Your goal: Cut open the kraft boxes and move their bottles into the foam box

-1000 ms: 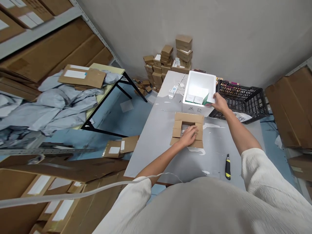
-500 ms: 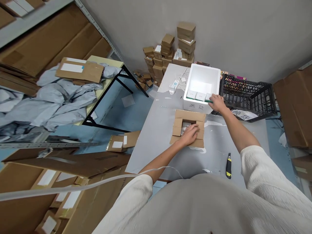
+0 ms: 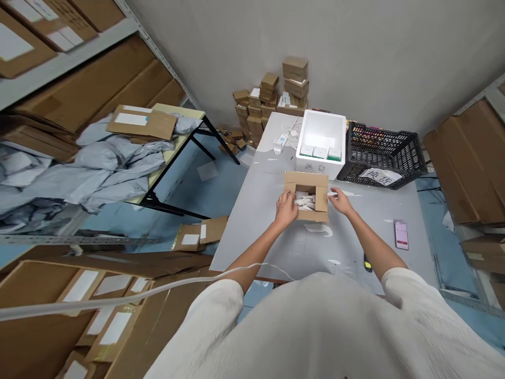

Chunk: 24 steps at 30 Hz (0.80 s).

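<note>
A small open cardboard box (image 3: 306,179) lies on the grey table with its flaps spread. White crumpled paper or packets (image 3: 305,202) show inside it; their kind is too small to tell. My left hand (image 3: 285,209) grips the box's left side, fingers curled over the wall. At the right flap's outer edge, my right hand (image 3: 341,201) has its thumb and fingers closed on the cardboard. Just behind the box stands a white foam box (image 3: 315,167) holding a row of small white-and-green boxes (image 3: 320,152).
A black plastic crate (image 3: 384,158) sits right of the foam box. On the table (image 3: 252,231) lie a phone (image 3: 401,235), a partly hidden utility knife (image 3: 367,262) and a power strip (image 3: 280,143). A white cable (image 3: 165,290) crosses at left. Grey parcels (image 3: 94,163) cover a side table.
My right hand has left the small boxes in the foam box and come down to the cardboard box's right flap. My left hand has shifted from over the opening to its left side.
</note>
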Motion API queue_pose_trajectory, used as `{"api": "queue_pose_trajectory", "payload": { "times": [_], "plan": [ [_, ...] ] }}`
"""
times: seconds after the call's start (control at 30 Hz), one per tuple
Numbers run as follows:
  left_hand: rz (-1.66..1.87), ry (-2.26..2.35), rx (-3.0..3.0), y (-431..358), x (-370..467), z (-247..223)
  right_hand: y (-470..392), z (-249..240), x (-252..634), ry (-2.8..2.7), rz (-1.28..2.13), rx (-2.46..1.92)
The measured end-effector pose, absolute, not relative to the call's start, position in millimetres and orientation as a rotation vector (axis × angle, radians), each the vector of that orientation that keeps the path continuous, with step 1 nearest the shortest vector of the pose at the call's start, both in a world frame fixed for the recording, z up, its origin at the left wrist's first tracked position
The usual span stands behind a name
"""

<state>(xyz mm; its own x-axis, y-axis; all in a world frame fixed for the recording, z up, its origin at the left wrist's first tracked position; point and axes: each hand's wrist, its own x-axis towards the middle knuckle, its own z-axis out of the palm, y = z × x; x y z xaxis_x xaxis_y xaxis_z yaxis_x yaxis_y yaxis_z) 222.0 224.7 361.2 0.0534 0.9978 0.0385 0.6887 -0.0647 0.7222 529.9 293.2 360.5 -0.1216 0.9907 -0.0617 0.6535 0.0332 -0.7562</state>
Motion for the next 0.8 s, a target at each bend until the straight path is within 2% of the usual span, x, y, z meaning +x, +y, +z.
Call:
{"api": "queue_pose_trajectory", "payload": {
  "times": [0.23,0.5,0.8],
  "plan": [
    [0.74,1.771,1.54,212,205,345,230,339,506,-1.42,1.275,-1.71],
    [0.743,1.746,1.562,182,206,343,190,361,494,-1.428,1.259,-1.616],
    [0.867,1.823,1.499,123,197,373,160,383,489,-1.546,1.295,-1.449]
  ]
}}
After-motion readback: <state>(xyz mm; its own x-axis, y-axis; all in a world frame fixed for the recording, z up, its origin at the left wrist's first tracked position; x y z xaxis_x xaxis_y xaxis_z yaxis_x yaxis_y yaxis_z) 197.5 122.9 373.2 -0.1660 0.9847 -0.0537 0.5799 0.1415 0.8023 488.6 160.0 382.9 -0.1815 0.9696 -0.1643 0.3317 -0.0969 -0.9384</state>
